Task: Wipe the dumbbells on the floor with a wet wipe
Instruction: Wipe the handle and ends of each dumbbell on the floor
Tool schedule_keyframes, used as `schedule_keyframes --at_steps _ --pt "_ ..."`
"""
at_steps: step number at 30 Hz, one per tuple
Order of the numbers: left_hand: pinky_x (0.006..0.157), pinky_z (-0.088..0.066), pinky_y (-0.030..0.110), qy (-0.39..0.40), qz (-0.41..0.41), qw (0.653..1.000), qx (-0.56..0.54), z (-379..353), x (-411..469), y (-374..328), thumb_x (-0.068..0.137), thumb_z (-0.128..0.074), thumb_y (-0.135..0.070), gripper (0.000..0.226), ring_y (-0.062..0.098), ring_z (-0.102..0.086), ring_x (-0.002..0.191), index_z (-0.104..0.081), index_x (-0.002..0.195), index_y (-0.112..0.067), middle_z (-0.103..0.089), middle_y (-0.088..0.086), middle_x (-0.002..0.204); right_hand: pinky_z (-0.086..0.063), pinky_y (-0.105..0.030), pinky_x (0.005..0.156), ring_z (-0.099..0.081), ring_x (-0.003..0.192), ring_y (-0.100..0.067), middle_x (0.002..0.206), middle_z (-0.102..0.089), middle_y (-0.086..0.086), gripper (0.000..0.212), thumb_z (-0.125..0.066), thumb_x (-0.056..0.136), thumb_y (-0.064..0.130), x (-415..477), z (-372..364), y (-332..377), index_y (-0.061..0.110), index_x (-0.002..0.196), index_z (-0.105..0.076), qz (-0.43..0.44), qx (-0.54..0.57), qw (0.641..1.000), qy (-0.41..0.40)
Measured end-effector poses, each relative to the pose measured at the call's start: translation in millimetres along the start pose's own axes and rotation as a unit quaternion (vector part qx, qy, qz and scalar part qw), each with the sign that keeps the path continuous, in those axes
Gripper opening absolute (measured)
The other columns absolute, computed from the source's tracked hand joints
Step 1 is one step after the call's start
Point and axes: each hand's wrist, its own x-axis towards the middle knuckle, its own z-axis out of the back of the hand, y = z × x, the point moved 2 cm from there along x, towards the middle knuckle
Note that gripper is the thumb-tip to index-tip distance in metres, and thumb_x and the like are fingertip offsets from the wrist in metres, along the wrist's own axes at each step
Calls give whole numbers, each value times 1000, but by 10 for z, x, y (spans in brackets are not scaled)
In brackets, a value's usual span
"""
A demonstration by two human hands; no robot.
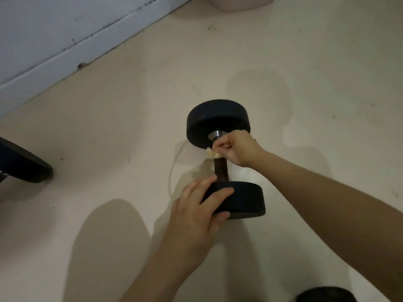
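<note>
A black dumbbell lies on the pale floor in the middle of the view, its dark handle running toward me. My left hand grips the near weight head from the left side. My right hand is closed around a crumpled pale wet wipe, pressed against the handle just below the far head's metal collar. The upper part of the handle is hidden by that hand.
Another black dumbbell head lies at the left edge, and a third dark round shape shows at the bottom right. A grey-white wall base runs across the top left. A pale rounded object stands at the top. Damp patches mark the floor.
</note>
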Motion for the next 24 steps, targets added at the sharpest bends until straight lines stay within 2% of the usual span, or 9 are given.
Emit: schedule_keyframes --at_steps 3,6,8,9,11,14,18,19,24 --pt "97 -44 42 0 -1 1000 -7 -35 -17 -25 83 -48 -41 50 15 -37 126 -42 132 -48 -40 -9 140 -46 -19 76 -60 79 1 83 -65 19 13 -65 88 20 -346 -40 -22 24 95 -75 55 1 992 112" --pt "92 -46 43 9 -13 1000 8 -82 68 -62 81 -50 -46 52 12 -40 126 -40 132 -50 -41 -14 140 -49 -26 86 -63 93 -10 100 -71 7 20 -59 92 24 -96 37 -105 22 107 -72 66 -54 996 -1" --pt "98 -42 42 21 -13 1000 -6 -112 111 -94 81 -52 -49 56 7 -36 130 -36 135 -50 -38 -19 143 -49 -30 89 -63 98 -18 106 -71 2 23 -54 95 25 107 108 -159 21 111 -70 42 -80 992 -88" --pt "104 -38 38 26 -4 999 -25 -118 108 -95 80 -54 -50 58 4 -32 134 -34 135 -50 -34 -21 145 -49 -32 90 -63 97 -18 106 -71 2 22 -54 95 25 130 112 -198 21 109 -71 31 -56 993 -98" --pt "107 -31 27 20 30 997 -73 -124 68 -73 77 -59 -53 59 1 -27 137 -35 131 -55 -28 -25 146 -50 -30 87 -64 91 -13 99 -72 3 19 -59 92 21 -51 69 -254 21 104 -73 48 -17 998 -34" --pt "104 -36 22 10 51 992 -111 -154 98 -106 73 -61 -56 56 0 -35 131 -40 125 -60 -33 -33 137 -51 -25 83 -64 86 -7 95 -73 5 16 -65 88 21 -414 38 -311 21 101 -75 110 -26 991 74" --pt "96 -45 36 24 25 995 -94 -239 215 -250 76 -62 -51 56 7 -44 123 -45 129 -52 -43 -28 129 -52 -29 77 -65 82 -12 89 -72 4 18 -58 93 21 -72 289 -464 20 98 -75 71 -17 995 -68" --pt "96 -45 38 34 17 995 -87 -247 242 -280 77 -61 -50 55 7 -44 123 -46 130 -50 -43 -27 130 -50 -27 75 -64 81 -12 87 -71 6 18 -58 93 21 -56 311 -516 21 97 -75 57 -11 995 -76" --pt "99 -43 38 66 -3 994 -84 -237 400 -445 78 -62 -43 54 -1 -44 125 -48 130 -46 -47 -27 135 -52 -22 82 -64 83 -1 90 -71 12 16 -68 86 21 -543 282 -617 22 101 -74 98 38 984 142"
